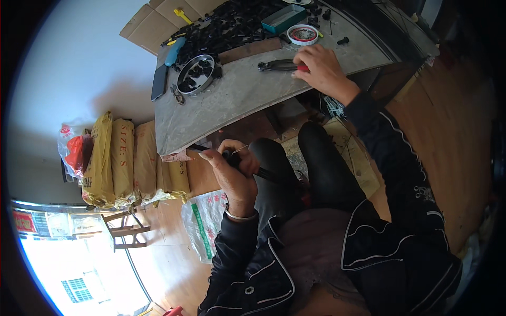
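Note:
My left hand (234,176), held in front of the table's near edge above my lap, is closed around a dark black piece (230,156). A long dark rod-like end sticks out on its left, and a thin metal pin or wire shows at its right; the exact kind is unclear. At the table's right front, my right hand (322,71) has its fingers closed on the red handle of a pair of pliers (279,65). The jaws point left and lie on or just above the grey tabletop (237,87). Its palm hides most of the handles.
Black parts (219,31) are heaped along the back, near a round metal tray (180,84), a brown bar (250,51), a white-rimmed dish (303,35) and a teal box (284,19). A phone-like dark slab (159,82) lies at left. Filled sacks (122,158) stand beyond.

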Motion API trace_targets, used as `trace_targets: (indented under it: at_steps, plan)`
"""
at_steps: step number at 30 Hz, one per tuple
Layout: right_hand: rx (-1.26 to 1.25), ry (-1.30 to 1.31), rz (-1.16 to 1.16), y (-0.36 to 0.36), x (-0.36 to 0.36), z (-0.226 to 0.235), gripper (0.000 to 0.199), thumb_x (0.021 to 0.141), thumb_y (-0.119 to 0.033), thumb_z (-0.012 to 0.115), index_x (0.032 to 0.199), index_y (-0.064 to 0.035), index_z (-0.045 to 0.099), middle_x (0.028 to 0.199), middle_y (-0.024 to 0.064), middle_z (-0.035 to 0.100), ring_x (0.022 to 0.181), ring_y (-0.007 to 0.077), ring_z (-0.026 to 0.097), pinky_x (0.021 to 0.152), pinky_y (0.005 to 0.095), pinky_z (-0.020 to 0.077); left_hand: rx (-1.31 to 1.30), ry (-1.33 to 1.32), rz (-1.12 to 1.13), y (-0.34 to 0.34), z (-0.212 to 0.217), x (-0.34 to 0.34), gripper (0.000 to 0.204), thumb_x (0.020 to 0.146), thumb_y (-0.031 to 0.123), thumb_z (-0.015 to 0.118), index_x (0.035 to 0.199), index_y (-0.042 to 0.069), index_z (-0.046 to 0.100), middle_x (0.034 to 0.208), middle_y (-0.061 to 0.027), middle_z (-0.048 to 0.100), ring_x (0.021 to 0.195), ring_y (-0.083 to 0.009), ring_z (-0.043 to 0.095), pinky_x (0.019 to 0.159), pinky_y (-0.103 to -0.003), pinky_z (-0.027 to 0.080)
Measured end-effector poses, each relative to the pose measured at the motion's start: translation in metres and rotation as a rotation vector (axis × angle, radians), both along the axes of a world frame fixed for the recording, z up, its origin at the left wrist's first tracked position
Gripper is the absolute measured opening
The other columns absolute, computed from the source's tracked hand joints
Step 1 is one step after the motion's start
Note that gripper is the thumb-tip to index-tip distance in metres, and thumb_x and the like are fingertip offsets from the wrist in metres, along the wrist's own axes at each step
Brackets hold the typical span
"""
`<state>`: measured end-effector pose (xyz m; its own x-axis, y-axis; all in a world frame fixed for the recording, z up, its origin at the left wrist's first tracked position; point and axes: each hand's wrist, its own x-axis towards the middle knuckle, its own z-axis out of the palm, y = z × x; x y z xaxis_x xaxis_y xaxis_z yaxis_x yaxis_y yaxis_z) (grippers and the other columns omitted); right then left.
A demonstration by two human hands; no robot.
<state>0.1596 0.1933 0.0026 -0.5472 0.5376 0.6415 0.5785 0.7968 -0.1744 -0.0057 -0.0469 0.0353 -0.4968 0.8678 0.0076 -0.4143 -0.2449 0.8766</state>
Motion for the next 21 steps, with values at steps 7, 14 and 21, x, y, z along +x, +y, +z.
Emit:
trace_targets:
  at_steps: [7,14,21]
  plan:
    - [0.130,-0.023,0.088,0.037,-0.001,-0.014,0.025,0.080,-0.026,0.070,0.079,-0.0071,0.054,0.076,0.0076,0.055,0.077,0.0272,0.055,0.070,0.0428,0.0417,-0.045,0.109,0.048,0.000,-0.003,0.002,0.076,0.096,0.066,0.022,0.086,0.000,0.058,0.049,0.0038,0.031,0.043,-0.0062,0.028,0.043,-0.022,0.026]
    - [-0.999,0.241,0.247,-0.077,0.002,0.053,0.023,0.080,-0.003,0.067,0.089,-0.0053,0.046,0.080,0.0059,0.054,0.075,0.0132,0.055,0.064,0.0278,0.0439,-0.081,0.140,0.073,0.002,-0.006,-0.005,0.073,0.098,0.061,0.021,0.086,-0.001,0.058,0.050,0.0037,0.032,0.044,-0.0059,0.031,0.043,-0.022,0.027]
    - [-0.087,-0.049,0.447,-0.112,0.008,0.072,0.044,0.060,0.005,0.075,0.087,-0.0107,0.045,0.092,0.0046,0.052,0.084,0.0227,0.054,0.076,0.0373,0.0406,-0.190,0.200,0.142,0.007,-0.002,0.006,0.073,0.096,0.065,0.025,0.089,0.001,0.061,0.054,0.0027,0.042,0.045,-0.0064,0.035,0.043,-0.022,0.028]
